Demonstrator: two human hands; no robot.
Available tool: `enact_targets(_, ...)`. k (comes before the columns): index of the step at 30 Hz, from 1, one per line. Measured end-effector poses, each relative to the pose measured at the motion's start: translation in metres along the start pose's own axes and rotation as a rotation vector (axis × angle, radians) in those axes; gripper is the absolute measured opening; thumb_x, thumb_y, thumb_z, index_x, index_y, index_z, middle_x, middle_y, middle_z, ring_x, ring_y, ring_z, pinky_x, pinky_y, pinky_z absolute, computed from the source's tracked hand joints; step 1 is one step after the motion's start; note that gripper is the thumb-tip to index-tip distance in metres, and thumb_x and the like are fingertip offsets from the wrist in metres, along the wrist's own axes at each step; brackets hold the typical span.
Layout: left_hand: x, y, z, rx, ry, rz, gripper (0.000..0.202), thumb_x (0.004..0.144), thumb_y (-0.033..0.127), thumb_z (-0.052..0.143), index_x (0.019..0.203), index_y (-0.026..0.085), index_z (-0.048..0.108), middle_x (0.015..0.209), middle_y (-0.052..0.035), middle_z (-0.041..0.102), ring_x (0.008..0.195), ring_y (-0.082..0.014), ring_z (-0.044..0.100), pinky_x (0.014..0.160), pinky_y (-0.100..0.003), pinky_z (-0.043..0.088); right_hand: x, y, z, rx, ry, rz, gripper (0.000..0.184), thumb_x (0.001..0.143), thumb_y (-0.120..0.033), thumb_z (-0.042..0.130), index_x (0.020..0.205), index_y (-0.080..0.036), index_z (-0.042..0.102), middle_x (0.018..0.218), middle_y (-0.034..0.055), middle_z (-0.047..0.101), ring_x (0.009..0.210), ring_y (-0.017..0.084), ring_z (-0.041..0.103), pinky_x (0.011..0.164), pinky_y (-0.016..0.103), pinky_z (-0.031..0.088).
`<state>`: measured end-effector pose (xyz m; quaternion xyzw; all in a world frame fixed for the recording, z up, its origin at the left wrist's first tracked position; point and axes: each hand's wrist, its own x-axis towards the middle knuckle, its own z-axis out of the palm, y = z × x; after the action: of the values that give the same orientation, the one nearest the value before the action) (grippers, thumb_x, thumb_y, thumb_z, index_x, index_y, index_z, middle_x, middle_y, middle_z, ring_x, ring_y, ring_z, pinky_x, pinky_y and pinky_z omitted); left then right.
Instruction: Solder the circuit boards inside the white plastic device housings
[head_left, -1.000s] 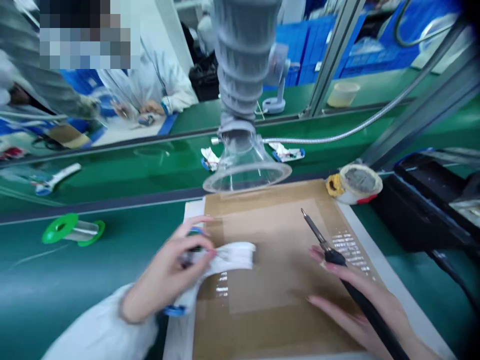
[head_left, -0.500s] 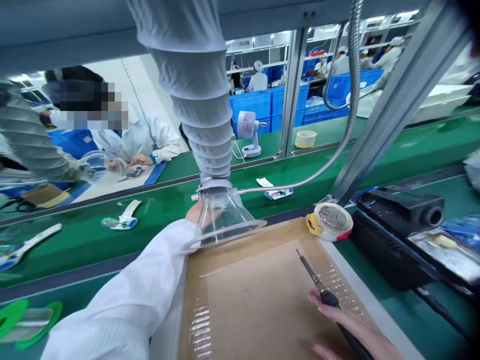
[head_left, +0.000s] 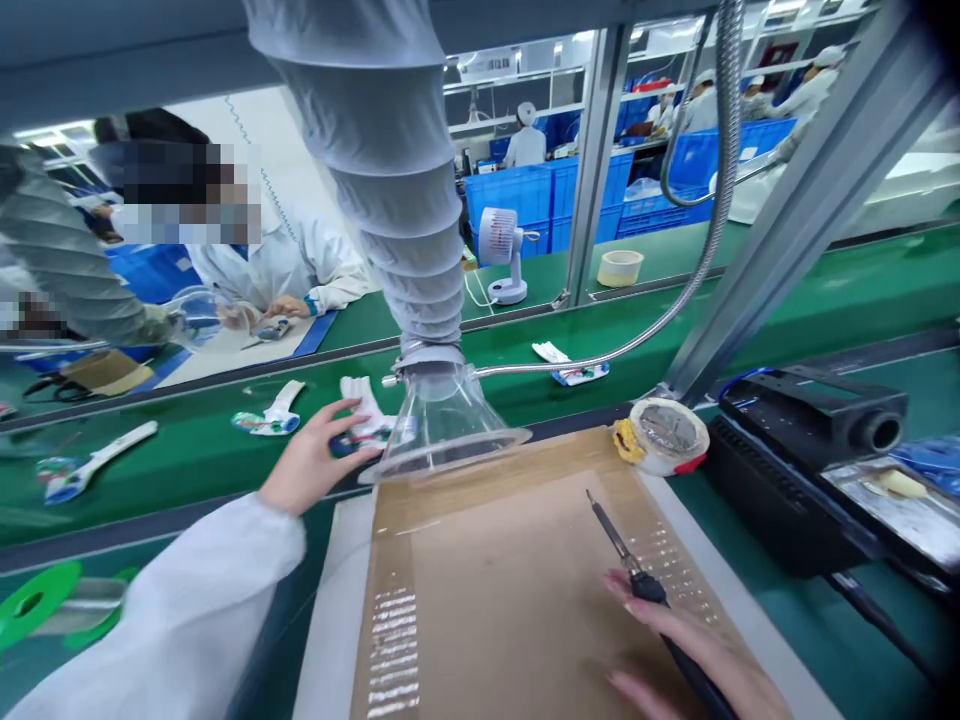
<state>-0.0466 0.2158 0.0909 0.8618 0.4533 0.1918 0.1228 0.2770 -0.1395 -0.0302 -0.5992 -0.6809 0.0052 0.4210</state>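
Observation:
My left hand (head_left: 315,462) is out over the green conveyor belt (head_left: 187,470), beyond the far-left corner of the cardboard mat (head_left: 510,600). Its fingers are apart, with the tips at a white and blue assembly (head_left: 364,425) lying on the belt. A clear funnel-shaped fume hood (head_left: 442,425) stands just right of that assembly. My right hand (head_left: 690,640) rests at the near right of the mat and grips a black-handled soldering iron (head_left: 649,590), its metal tip pointing away from me over the cardboard.
A taped roll (head_left: 664,437) sits at the mat's far right corner, and a black soldering station (head_left: 810,440) lies to the right. Similar white assemblies (head_left: 270,420) lie on the belt. A green solder spool (head_left: 34,605) is at lower left. A co-worker (head_left: 285,270) sits beyond.
My left hand carried the white and blue assembly from over the mat out onto the belt, where it now lies. The view has tilted up. My right hand still grips the iron.

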Motion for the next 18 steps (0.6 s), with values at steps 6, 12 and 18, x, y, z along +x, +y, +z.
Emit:
enact_targets(6, -0.155, -0.018, -0.076, 0.155, 0.009, -0.09, 0.049, 0.077, 0.074, 0.081, 0.12, 0.05, 0.078, 0.15, 0.0049, 0.065, 0.107, -0.0391, 0.076, 0.077, -0.05, 0.069, 0.008, -0.01, -0.007, 0.004, 0.079, -0.013, 0.041, 0.102, -0.028, 0.072, 0.141, -0.022, 0.061, 0.131, 0.0073, 0.079, 0.117, 0.021, 0.078, 0.11, 0.022, 0.056)
enact_targets(12, -0.193, 0.071, -0.043, -0.295, -0.39, 0.096, 0.049, 0.083, 0.045, 0.091, 0.13, 0.044, 0.078, 0.156, -0.0052, 0.064, 0.135, -0.0344, 0.07, 0.103, -0.044, 0.066, 0.01, -0.025, -0.016, 0.076, 0.091, 0.024, 0.05, 0.099, -0.025, 0.077, 0.146, -0.025, 0.059, 0.133, 0.0055, 0.078, 0.119, 0.022, 0.078, 0.108, 0.025, 0.061)
enact_targets(18, -0.133, 0.137, 0.024, -0.608, -0.742, 0.47, 0.055, 0.08, 0.002, 0.087, 0.127, 0.029, 0.079, 0.154, -0.0125, 0.066, 0.141, -0.0295, 0.066, 0.114, -0.039, 0.059, 0.009, -0.04, -0.024, 0.079, 0.002, 0.064, 0.052, 0.101, -0.03, 0.074, 0.149, -0.025, 0.056, 0.139, 0.0091, 0.075, 0.125, 0.025, 0.075, 0.105, 0.035, 0.066)
